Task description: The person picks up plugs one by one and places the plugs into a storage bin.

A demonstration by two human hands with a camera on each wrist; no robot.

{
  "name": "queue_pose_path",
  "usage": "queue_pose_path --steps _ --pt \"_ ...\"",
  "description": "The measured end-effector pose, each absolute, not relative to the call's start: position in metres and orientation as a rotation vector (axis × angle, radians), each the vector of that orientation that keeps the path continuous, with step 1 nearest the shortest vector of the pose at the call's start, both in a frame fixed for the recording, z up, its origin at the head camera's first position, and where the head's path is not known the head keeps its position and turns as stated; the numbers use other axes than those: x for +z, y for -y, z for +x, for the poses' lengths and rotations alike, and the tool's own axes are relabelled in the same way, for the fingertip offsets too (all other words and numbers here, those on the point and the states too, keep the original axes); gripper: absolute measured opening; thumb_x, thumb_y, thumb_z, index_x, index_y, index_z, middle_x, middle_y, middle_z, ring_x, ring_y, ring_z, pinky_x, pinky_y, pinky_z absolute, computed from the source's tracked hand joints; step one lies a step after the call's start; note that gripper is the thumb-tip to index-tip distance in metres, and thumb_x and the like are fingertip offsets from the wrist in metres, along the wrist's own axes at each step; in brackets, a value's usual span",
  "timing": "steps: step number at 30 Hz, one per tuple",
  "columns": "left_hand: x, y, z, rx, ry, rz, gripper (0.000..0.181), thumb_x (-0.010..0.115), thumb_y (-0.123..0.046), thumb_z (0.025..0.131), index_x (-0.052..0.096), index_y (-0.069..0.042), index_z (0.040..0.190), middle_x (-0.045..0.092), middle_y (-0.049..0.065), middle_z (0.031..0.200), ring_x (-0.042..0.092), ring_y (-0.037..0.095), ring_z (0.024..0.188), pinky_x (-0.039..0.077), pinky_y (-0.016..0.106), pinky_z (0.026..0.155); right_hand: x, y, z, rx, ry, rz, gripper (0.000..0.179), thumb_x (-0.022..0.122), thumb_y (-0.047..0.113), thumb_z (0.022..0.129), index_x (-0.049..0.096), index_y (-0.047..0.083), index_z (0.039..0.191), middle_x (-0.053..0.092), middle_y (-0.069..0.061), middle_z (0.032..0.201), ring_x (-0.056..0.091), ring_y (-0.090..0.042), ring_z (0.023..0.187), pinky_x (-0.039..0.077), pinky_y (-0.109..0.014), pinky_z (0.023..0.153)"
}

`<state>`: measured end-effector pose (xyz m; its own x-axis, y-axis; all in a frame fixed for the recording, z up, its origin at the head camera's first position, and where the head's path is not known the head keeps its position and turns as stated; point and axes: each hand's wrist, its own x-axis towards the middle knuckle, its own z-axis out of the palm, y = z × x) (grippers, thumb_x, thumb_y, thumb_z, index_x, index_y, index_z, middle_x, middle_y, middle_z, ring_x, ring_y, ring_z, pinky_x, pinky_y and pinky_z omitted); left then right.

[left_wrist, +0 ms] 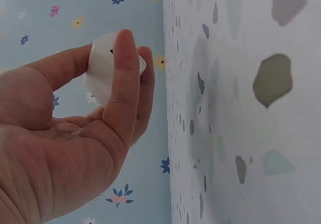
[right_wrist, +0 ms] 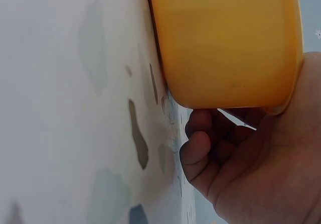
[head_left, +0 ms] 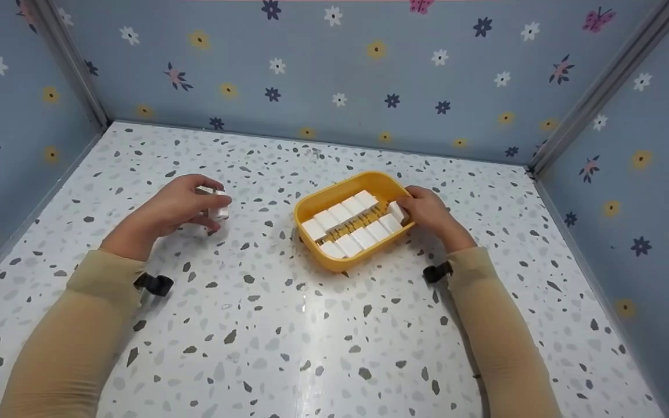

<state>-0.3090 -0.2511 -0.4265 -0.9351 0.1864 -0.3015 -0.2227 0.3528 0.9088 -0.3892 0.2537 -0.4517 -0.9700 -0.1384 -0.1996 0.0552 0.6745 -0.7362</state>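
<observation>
My left hand (head_left: 175,206) pinches a small white block (left_wrist: 102,68) between thumb and fingers, over the left part of the table. A small dark mark shows on that block beside a fingertip in the left wrist view. To its right, a yellow plastic bin (head_left: 343,264) sits at an angle, with white blocks (head_left: 334,217) in two rows inside. My right hand (head_left: 430,212) grips the bin's right end, thumb over the rim and fingers against the outer wall. Close to that thumb, one white block (head_left: 396,211) leans out of line with its row.
The speckled white table (head_left: 265,348) is bounded by a flowered blue panel (head_left: 334,69) at the back and similar panels at both sides. Metal corner posts stand at the back left and back right. A black camera strap (head_left: 154,284) is on my left wrist.
</observation>
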Motion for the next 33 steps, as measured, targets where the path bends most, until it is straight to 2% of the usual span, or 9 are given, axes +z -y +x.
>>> queue_pose_path --steps 4,7,13,18,23,26,33 --pt "-0.425 0.247 -0.309 1.601 -2.339 0.024 0.074 0.081 -0.029 0.105 0.046 0.003 0.162 0.051 0.026 0.150 0.076 0.031 0.107 0.065 0.047 0.093 -0.453 -0.253 -0.389 -1.174 -2.656 -0.064 0.039 0.053 0.032 0.116 0.066 0.006 0.142 0.069 -0.015 0.128 0.064 -0.028 0.107 0.053 -0.040 0.091" --pt "-0.423 0.242 -0.309 1.612 -2.383 0.065 0.070 0.083 -0.029 0.104 0.053 0.002 0.158 0.054 0.021 0.140 0.077 0.030 0.110 0.064 0.048 0.095 -0.454 -0.254 -0.389 -1.177 -2.654 -0.052 0.037 0.053 0.032 0.116 0.067 0.007 0.140 0.068 -0.014 0.121 0.064 -0.028 0.103 0.054 -0.039 0.089" --pt "-0.412 0.230 -0.309 1.727 -2.415 0.063 0.059 0.084 -0.024 0.103 0.061 -0.001 0.152 0.055 0.016 0.125 0.076 0.029 0.114 0.063 0.043 0.096 -0.455 -0.254 -0.391 -1.191 -2.637 -0.056 0.034 0.052 0.031 0.116 0.066 0.007 0.135 0.065 -0.013 0.107 0.064 -0.028 0.096 0.055 -0.038 0.084" --pt "-0.401 0.211 -0.315 1.836 -2.432 0.060 0.052 0.083 -0.017 0.103 0.064 -0.003 0.150 0.057 0.015 0.120 0.074 0.027 0.113 0.063 0.037 0.095 -0.455 -0.254 -0.391 -1.215 -2.634 -0.050 0.034 0.052 0.032 0.116 0.067 0.008 0.136 0.065 -0.012 0.107 0.065 -0.027 0.096 0.055 -0.038 0.085" --pt "-0.394 0.189 -0.321 1.830 -2.521 0.133 0.046 0.080 -0.013 0.105 0.067 -0.007 0.148 0.056 0.013 0.112 0.068 0.024 0.106 0.064 0.035 0.094 -0.454 -0.253 -0.390 -1.177 -2.671 -0.122 0.035 0.052 0.032 0.116 0.066 0.005 0.132 0.059 -0.011 0.096 0.061 -0.028 0.090 0.051 -0.040 0.083" --pt "-0.390 0.176 -0.326 1.783 -2.573 0.194 0.043 0.076 -0.009 0.107 0.067 -0.009 0.149 0.055 0.014 0.112 0.064 0.025 0.106 0.063 0.034 0.094 -0.454 -0.253 -0.390 -1.178 -2.683 -0.130 0.036 0.052 0.032 0.116 0.067 0.004 0.133 0.060 -0.011 0.097 0.061 -0.028 0.091 0.051 -0.041 0.083" --pt "-0.385 0.148 -0.339 1.616 -2.672 0.290 0.041 0.067 -0.010 0.112 0.064 -0.009 0.153 0.065 0.014 0.130 0.067 0.026 0.115 0.062 0.039 0.100 -0.454 -0.255 -0.391 -1.172 -2.663 -0.091 0.039 0.052 0.032 0.116 0.066 0.006 0.140 0.066 -0.015 0.111 0.063 -0.028 0.101 0.052 -0.040 0.088"
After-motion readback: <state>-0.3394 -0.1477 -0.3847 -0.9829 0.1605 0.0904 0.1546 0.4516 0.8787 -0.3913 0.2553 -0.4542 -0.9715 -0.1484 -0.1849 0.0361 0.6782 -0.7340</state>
